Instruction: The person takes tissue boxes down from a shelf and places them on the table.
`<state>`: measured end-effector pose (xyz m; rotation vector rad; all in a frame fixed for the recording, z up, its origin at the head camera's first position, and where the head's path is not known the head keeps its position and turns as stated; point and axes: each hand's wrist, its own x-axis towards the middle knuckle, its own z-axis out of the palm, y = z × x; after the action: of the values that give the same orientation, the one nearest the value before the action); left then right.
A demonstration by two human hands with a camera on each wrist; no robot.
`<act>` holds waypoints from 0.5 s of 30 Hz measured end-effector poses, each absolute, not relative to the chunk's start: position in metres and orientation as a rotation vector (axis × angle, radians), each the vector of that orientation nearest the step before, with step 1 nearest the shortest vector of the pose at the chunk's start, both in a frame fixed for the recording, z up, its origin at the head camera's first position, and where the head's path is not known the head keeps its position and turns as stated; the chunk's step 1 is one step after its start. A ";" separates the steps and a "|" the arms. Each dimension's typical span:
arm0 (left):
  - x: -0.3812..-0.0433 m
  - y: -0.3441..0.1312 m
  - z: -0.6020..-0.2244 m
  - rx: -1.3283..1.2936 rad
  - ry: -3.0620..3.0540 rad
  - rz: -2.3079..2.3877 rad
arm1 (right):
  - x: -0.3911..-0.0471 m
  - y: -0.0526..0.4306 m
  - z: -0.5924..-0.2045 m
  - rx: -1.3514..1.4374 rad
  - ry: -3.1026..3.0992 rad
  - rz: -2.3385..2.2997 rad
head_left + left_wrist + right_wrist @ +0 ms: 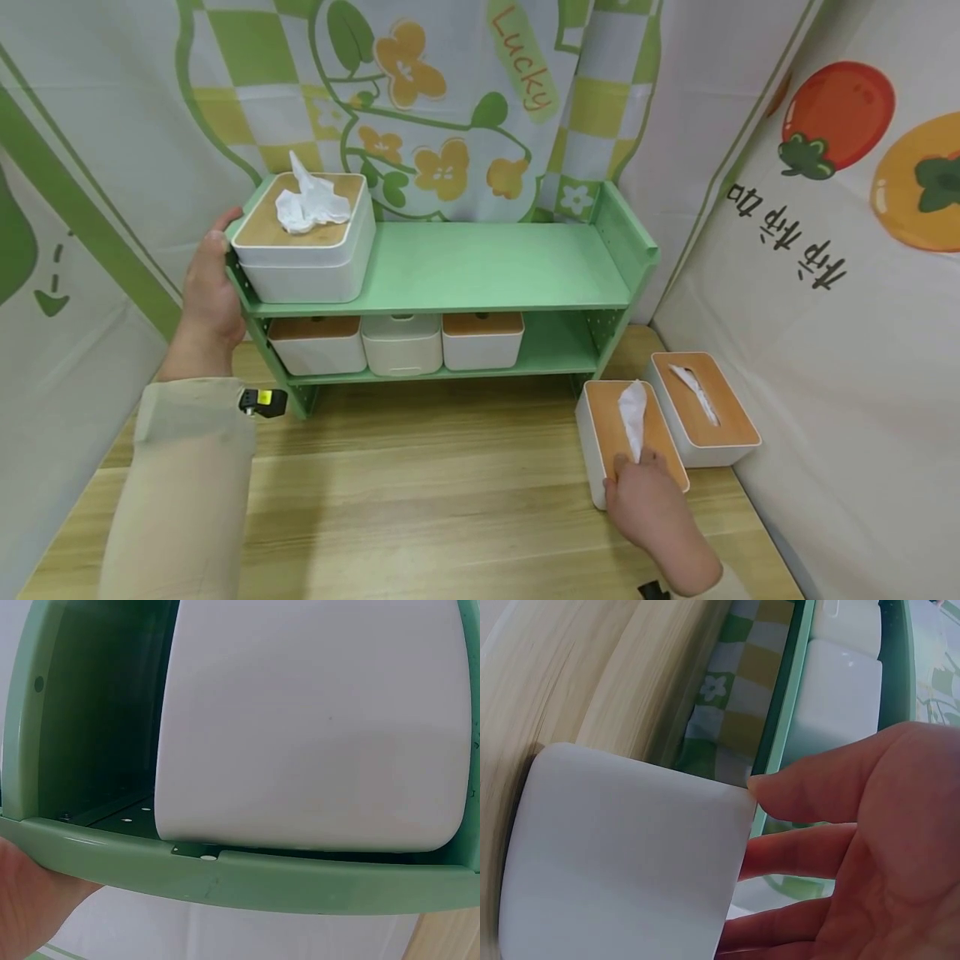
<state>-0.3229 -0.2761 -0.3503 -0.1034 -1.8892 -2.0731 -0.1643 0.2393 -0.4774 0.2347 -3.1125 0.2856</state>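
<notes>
My left hand rests against the outer left side of a green shelf; in the left wrist view no fingers reach over its rim. Beside that rim, on the top tier, stands a white tissue box with a wood-look lid and a crumpled tissue. At the right of the table, my right hand touches the near end of another tissue box, with a tissue standing up from its slot. In the right wrist view the thumb lies at this box's corner, the other fingers extended and partly hidden behind it.
A third tissue box sits right next to the one at my right hand, near the right wall. On the lower tier are two wood-lidded boxes with a cream box between them. Printed cloth hangs behind the shelf.
</notes>
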 end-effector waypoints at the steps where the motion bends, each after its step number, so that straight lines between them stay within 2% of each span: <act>1: -0.323 -0.276 -0.350 -0.102 -1.891 -2.071 | -0.164 0.240 -0.477 0.238 -3.108 0.286; 15: -0.322 -0.278 -0.350 -0.087 -1.912 -2.078 | -0.164 0.253 -0.481 0.261 -3.074 0.311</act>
<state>-0.3224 -0.2775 -0.3500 -0.0868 -1.9121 -2.0775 -0.1642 0.2529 -0.4811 0.2605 -3.0738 0.3110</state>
